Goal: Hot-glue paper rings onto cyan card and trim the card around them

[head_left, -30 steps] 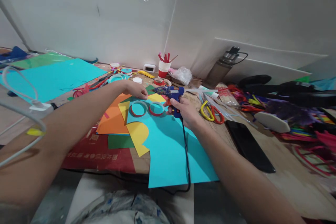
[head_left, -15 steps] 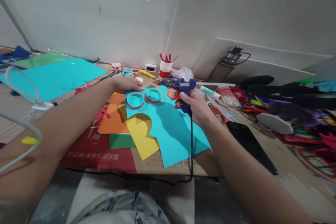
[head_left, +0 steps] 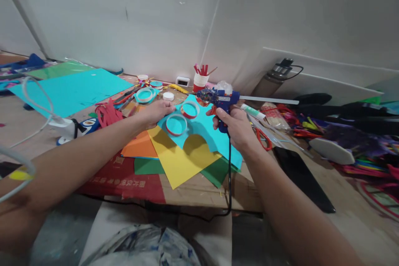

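My right hand [head_left: 235, 122] is wrapped around a blue hot glue gun [head_left: 228, 99], its nozzle pointing left and a white glue stick jutting from the back. My left hand [head_left: 157, 113] pinches the left edge of a cut bright blue paper sheet [head_left: 204, 126] with a curved notch. On that sheet stand two red-and-white rings, a nearer ring [head_left: 176, 134] and a farther ring [head_left: 190, 117]. Under the blue sheet lie yellow paper [head_left: 183, 166], green paper [head_left: 215, 171] and orange paper [head_left: 137, 145].
Behind are a cup [head_left: 201, 80] of red sticks, a small white clock [head_left: 183, 81] and a white lid [head_left: 168, 96]. To the right lie orange-handled scissors [head_left: 264, 139], a phone [head_left: 301, 178] and a bottle [head_left: 269, 81]. The gun's black cord [head_left: 230, 174] hangs over the table edge.
The blue sheet has turned and tilted in my left hand, with the two rings shifted right on it. More of the yellow and green paper shows. The glue gun stays in my right hand.
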`<state>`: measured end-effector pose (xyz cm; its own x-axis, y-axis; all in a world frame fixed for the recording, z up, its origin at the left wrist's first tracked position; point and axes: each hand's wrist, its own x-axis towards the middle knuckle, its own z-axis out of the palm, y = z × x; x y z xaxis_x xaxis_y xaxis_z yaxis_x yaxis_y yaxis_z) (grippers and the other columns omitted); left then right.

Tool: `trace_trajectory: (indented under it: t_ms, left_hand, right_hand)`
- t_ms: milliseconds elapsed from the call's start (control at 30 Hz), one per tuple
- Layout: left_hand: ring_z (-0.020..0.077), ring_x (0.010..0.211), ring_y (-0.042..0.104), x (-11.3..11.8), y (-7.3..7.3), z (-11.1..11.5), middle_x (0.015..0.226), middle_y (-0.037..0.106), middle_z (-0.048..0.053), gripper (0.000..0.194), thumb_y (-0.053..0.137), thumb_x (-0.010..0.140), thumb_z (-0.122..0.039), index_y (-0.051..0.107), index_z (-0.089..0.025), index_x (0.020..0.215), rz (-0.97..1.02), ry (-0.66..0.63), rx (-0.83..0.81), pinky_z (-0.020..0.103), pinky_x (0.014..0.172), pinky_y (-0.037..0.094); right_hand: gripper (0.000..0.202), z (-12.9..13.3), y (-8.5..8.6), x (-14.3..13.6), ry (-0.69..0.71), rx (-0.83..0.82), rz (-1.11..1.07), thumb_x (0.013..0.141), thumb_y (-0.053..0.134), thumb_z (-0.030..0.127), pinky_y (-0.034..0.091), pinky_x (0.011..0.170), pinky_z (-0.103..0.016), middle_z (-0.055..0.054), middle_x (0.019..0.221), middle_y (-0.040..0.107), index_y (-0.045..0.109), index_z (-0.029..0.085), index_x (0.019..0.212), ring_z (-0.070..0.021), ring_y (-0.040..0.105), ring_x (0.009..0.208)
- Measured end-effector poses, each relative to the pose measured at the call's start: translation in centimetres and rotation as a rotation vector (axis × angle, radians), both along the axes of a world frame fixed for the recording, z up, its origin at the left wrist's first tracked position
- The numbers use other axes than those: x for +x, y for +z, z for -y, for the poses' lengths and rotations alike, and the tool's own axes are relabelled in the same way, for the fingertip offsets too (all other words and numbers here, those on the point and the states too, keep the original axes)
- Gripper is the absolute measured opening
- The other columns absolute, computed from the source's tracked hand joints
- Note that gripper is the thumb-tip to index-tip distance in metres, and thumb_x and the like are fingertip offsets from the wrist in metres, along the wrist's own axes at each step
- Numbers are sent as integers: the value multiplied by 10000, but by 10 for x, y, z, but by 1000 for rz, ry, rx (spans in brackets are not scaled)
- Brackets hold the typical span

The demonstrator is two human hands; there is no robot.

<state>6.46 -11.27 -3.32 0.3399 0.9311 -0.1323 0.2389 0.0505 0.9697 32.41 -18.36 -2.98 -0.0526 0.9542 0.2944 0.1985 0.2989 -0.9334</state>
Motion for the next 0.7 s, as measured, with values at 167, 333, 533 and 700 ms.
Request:
trace_trajectory:
  t_ms: [167, 333, 533, 700]
  left_hand:
    - [89, 543, 497, -2, 3, 16, 655, 559, -42, 242, 731, 887, -316, 537, -205, 796, 115, -182, -126, 232, 551, 412]
    - [95, 596, 560, -8, 12, 13, 715, 625, -38, 221, 757, 874, -308, 562, -205, 861, 250, -85, -54, 229, 618, 489]
    - [120, 775, 686, -14, 2, 10, 927, 749, 17, 236, 786, 860, -316, 610, -197, 963, 492, 23, 124, 206, 714, 559]
    - [147, 683, 714, -15, -17, 12, 872, 747, 31, 308, 815, 782, -205, 643, -173, 1035, 528, -63, -65, 261, 662, 617]
  right_hand:
    - [329, 4, 1, 7, 9, 23, -16, 941, 607, 511, 383, 561, -280, 6, 654, 613, 699, 197, 910, -131, 525, 587]
    - [321, 8, 10, 5, -12, 41, -130, 885, 658, 535, 448, 585, -287, -19, 800, 681, 662, 218, 938, -131, 555, 619]
    - [312, 12, 20, 0, 25, 57, -262, 853, 700, 522, 460, 555, -286, -12, 830, 678, 625, 236, 950, -125, 548, 601]
    - [351, 9, 11, 1, 20, 25, -229, 839, 716, 556, 469, 570, -276, 25, 715, 628, 618, 229, 925, -123, 551, 596]
